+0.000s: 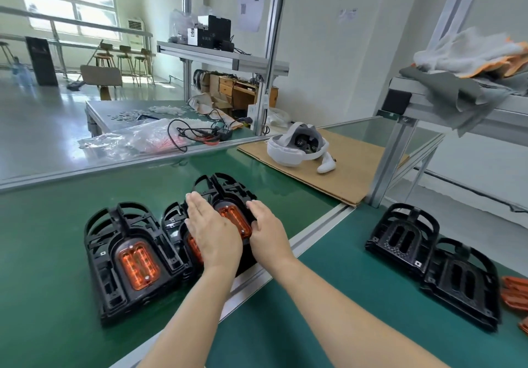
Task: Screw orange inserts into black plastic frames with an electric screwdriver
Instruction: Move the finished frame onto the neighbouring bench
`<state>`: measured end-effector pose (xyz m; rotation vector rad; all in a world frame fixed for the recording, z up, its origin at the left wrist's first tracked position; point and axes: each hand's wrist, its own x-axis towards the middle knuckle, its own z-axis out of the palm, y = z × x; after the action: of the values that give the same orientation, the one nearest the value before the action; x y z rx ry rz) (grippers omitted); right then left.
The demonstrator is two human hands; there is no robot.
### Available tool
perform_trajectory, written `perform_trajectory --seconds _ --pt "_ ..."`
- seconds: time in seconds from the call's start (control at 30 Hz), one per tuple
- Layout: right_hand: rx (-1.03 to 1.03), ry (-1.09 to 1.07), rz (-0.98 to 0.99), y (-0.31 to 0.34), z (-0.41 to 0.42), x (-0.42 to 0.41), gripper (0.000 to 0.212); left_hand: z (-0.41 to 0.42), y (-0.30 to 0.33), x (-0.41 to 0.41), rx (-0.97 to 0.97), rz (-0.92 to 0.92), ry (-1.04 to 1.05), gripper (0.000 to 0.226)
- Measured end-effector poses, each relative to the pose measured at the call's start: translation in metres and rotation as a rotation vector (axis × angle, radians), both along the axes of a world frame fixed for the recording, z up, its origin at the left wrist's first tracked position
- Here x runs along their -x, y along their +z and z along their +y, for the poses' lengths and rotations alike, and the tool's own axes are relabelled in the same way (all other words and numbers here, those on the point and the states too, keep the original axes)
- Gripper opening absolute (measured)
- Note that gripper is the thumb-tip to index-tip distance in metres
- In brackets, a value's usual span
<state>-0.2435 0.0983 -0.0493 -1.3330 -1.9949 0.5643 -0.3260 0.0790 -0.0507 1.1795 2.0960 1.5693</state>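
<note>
Left hand [213,232]: flat, fingers straight, on middle frame [177,225].
Right hand [267,229]: fingers straight, seemingly against frame [225,193] at 12 o'clock.

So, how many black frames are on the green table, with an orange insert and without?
Frames with orange insert: 3
Frames without insert: 2
Total: 5
</note>
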Motion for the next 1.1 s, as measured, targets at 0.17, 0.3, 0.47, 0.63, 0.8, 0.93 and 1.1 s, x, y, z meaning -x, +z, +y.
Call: perform_trajectory --seconds 0.17,0.3,0.47,0.63,0.8,0.93,1.1 --pt "-0.023 0.043 0.022 -0.008 -0.006 0.028 0.034 -0.006 -0.003 0.028 0.092 0.084 0.081 0.070" --pt "-0.033 0.034 0.026 -0.015 -0.014 0.045 0.024 -0.011 -0.006 0.043 0.133 0.114 0.089 0.074" --pt "-0.072 -0.027 -0.046 -0.020 -0.020 0.050 0.015 -0.013 -0.011 0.046 0.159 0.186 0.104 0.074" --pt "-0.050 -0.017 -0.069 -0.025 -0.026 0.056 0.013 -0.013 -0.015 0.050 0.227 0.323 0.179 0.074" --pt "-0.066 -0.008 -0.148 -0.027 -0.028 0.055 0.026 -0.014 -0.020 0.050 0.262 0.377 0.193 0.074" --pt "-0.161 -0.081 -0.225 -0.026 -0.022 0.054 0.030 -0.008 -0.020 0.045 0.282 0.408 0.175 0.072" --pt "-0.199 -0.012 -0.364 -0.031 -0.020 0.053 0.040 -0.003 -0.021 0.045 0.385 0.521 0.174 0.061"
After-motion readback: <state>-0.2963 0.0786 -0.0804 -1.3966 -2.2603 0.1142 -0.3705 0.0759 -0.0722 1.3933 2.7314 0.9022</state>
